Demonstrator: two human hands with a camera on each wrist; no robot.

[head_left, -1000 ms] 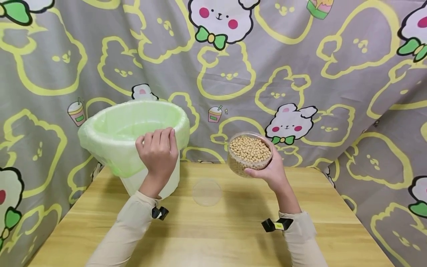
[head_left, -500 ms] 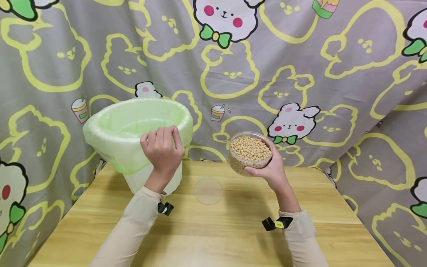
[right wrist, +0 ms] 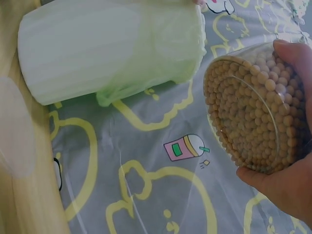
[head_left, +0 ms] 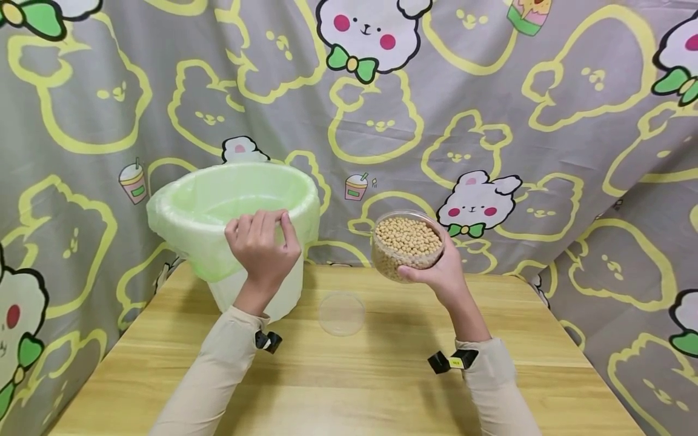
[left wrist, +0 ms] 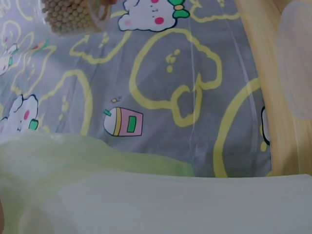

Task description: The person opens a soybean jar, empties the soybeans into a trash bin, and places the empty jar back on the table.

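At the left stands a white trash bin [head_left: 285, 288] lined with a pale green plastic bag [head_left: 209, 245] folded over its rim. My left hand [head_left: 264, 243] grips the near rim, fingers curled over the bag. In the left wrist view, the bin's white wall [left wrist: 165, 204] fills the bottom. My right hand [head_left: 444, 272] holds an open clear plastic jar [head_left: 389, 266] full of round tan beans [head_left: 409, 237], raised over the table and tilted slightly toward me. The right wrist view shows thumb and fingers around the jar [right wrist: 253, 107].
A clear round lid [head_left: 342, 313] lies flat on the wooden table [head_left: 349, 375], between the bin and the jar. Behind the table hangs a grey patterned curtain [head_left: 305, 109], with more of it along both sides.
The bin has shifted a little to the right and leans less to the left, the left hand moving with it. The jar stays nearly where it was.
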